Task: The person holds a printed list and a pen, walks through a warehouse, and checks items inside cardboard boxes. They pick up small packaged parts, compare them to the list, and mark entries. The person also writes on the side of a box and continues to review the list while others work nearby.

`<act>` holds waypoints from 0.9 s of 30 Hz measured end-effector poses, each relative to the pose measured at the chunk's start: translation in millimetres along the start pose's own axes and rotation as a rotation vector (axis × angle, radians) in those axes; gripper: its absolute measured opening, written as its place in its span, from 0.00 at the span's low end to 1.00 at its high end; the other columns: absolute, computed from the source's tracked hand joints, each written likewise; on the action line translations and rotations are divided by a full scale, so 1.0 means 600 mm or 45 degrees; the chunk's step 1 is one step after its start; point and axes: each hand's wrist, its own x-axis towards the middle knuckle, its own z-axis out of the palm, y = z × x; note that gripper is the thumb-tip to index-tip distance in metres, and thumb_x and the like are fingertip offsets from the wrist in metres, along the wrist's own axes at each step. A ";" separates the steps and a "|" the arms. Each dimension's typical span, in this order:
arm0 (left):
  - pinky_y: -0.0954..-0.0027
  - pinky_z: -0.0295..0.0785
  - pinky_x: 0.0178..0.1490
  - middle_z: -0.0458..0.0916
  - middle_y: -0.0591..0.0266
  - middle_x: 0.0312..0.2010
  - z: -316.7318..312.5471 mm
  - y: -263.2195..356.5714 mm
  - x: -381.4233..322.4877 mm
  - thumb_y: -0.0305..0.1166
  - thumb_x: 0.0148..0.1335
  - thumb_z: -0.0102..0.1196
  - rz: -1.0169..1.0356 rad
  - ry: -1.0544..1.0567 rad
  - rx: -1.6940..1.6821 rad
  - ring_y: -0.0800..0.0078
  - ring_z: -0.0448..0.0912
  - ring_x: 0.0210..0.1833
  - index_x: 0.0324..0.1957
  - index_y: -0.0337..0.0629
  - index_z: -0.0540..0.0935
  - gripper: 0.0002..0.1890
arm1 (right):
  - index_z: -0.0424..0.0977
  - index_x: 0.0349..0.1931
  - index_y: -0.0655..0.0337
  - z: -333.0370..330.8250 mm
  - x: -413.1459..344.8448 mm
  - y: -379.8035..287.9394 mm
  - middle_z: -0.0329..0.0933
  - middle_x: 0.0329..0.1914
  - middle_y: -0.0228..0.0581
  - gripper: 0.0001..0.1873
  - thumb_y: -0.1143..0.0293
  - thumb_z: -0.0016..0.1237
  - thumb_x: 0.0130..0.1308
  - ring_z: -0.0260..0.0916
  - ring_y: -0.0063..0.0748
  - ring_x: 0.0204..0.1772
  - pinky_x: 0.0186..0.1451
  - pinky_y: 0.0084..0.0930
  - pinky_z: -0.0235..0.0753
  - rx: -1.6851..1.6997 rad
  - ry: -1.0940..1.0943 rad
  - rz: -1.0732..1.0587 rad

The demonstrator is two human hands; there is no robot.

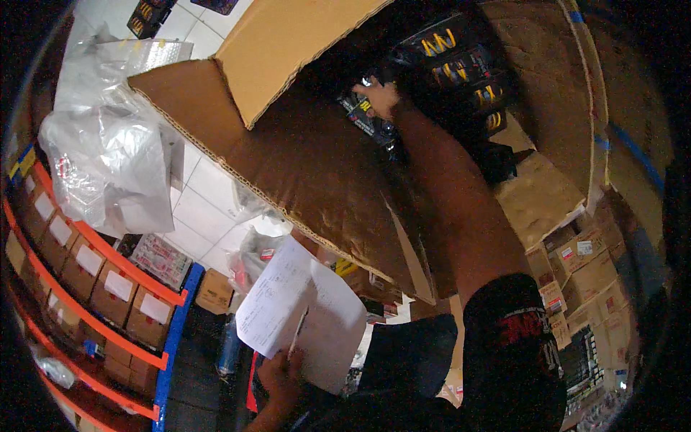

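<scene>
My right hand (380, 98) reaches deep into a large open cardboard box (324, 162), its fingers spread on a dark package (360, 120) with printed writing. Whether the fingers grip the package or only rest on it is not clear. Several black packages (459, 73) with yellow markings lie further right in the box, partly in shadow. Low in the picture, my left hand (283, 378) holds printed paper sheets (302, 313) by their lower edge, outside the box. A thin pen-like object (298, 329) lies against the sheets near the fingers.
At left stands an orange and blue metal rack (175, 345) with cardboard cartons (119, 286). Clear plastic wrap (108, 167) lies on the white tiled floor (200, 216). Stacked cartons (594, 270) are at right. A raised box flap (286, 48) stands left of my right hand.
</scene>
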 end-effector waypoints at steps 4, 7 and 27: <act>0.60 0.71 0.29 0.81 0.51 0.22 -0.004 0.013 0.000 0.39 0.61 0.66 -0.049 0.015 -0.105 0.56 0.80 0.24 0.34 0.40 0.87 0.12 | 0.68 0.69 0.42 -0.021 -0.048 0.020 0.62 0.74 0.54 0.39 0.57 0.67 0.54 0.64 0.61 0.71 0.72 0.46 0.67 1.019 -0.138 0.248; 0.60 0.73 0.30 0.81 0.51 0.22 0.004 0.020 -0.004 0.39 0.62 0.65 0.001 0.119 -0.151 0.58 0.80 0.24 0.34 0.39 0.87 0.12 | 0.66 0.69 0.42 -0.044 -0.101 0.036 0.64 0.72 0.52 0.43 0.63 0.71 0.51 0.62 0.58 0.72 0.72 0.46 0.66 0.372 0.010 -0.247; 0.68 0.73 0.31 0.83 0.52 0.25 0.026 0.019 -0.005 0.31 0.60 0.68 0.238 0.231 -0.248 0.67 0.81 0.25 0.38 0.36 0.87 0.09 | 0.72 0.47 0.59 -0.141 -0.264 -0.023 0.72 0.36 0.40 0.24 0.49 0.62 0.64 0.69 0.35 0.39 0.43 0.35 0.74 1.104 0.970 0.029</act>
